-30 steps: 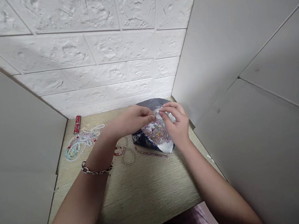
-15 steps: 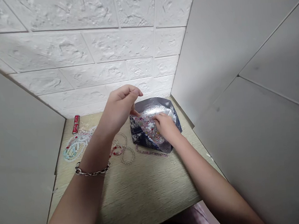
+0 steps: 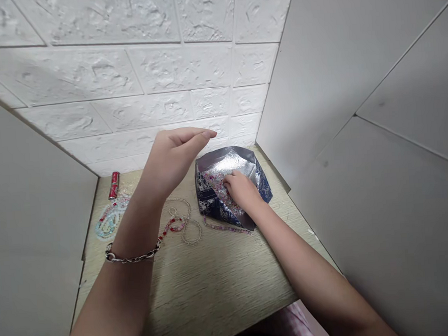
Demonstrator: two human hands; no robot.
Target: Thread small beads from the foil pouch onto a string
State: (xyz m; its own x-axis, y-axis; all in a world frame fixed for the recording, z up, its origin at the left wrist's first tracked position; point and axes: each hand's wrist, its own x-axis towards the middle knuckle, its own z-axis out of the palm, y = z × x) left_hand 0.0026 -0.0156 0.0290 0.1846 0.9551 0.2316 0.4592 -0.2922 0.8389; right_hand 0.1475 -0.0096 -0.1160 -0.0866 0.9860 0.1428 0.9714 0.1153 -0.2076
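My left hand is raised to the left of the bag, its thumb pressed against the index finger. Whatever it pinches is too fine to make out. My right hand reaches into an open bag with a dark blue patterned outside and a silver lining. Its fingers are curled in a heap of small pink and multicoloured beads, and their tips are partly hidden. Along the bag's front edge lies a strand of pink and purple beads.
To the left on the wooden table are a pale beaded strand, red beads, a coil of white and bluish beads and a red cylinder. A white brick-patterned wall and grey side panels enclose the table.
My right hand has shifted left, further over the beads. My left hand's lower fingers, which pointed down towards the bag, are now drawn up behind the thumb and index finger.
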